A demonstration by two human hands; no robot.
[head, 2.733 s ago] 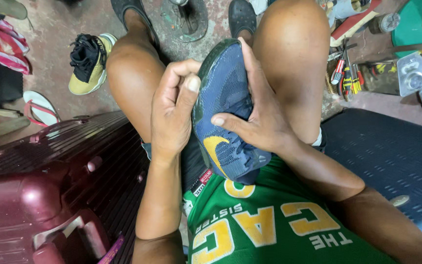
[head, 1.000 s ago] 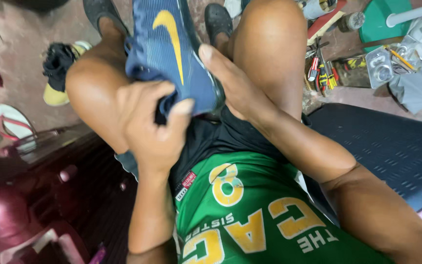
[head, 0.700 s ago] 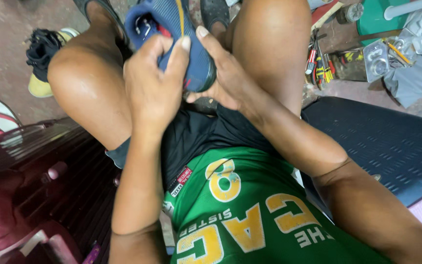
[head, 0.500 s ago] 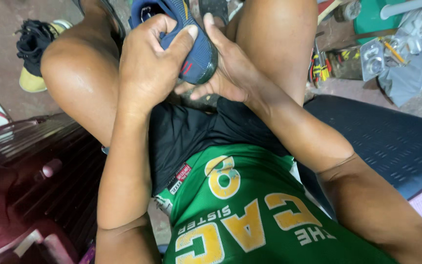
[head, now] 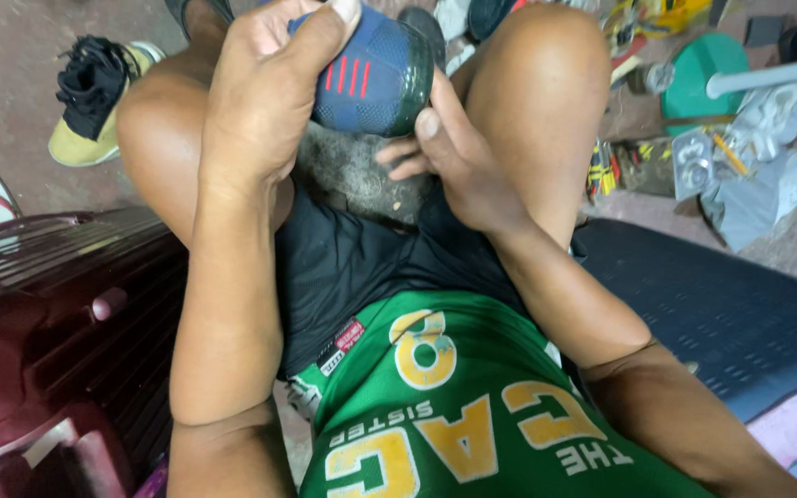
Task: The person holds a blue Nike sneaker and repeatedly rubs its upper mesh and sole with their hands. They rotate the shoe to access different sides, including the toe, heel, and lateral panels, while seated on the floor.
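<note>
Rough concrete floor (head: 11,83) all round, and it's cluttered: a yellow shoe with black laces (head: 94,92) lies off to the far left, a maroon hard-shell suitcase (head: 48,304) sits near left, a dark ribbed mat (head: 721,304) spreads to the right, and a heap of small tools and packets (head: 694,152) is piled far right beside a green disc (head: 694,83) and a white pipe (head: 772,74). The person sits low with both knees up, and between those knees, at the far end of the lap, is the navy sneaker (head: 375,78), heel end with its red stripes turned up toward us. The left hand (head: 260,101) is wrapped right over the top of it, thumb and fingers clamped around the upper. The right hand (head: 463,166) comes in from the right side, thumb pressed against the shoe's edge, the other fingers curled underneath, so both hands are closed on the one shoe. To my eye this is the inspecting and working stage, the shoe being braced and pressed at the heel. I'd judge any next move wants the left hand's clamp kept firm while the right fingers work along the edge, since the rest of the shoe is hidden behind the hands.
</note>
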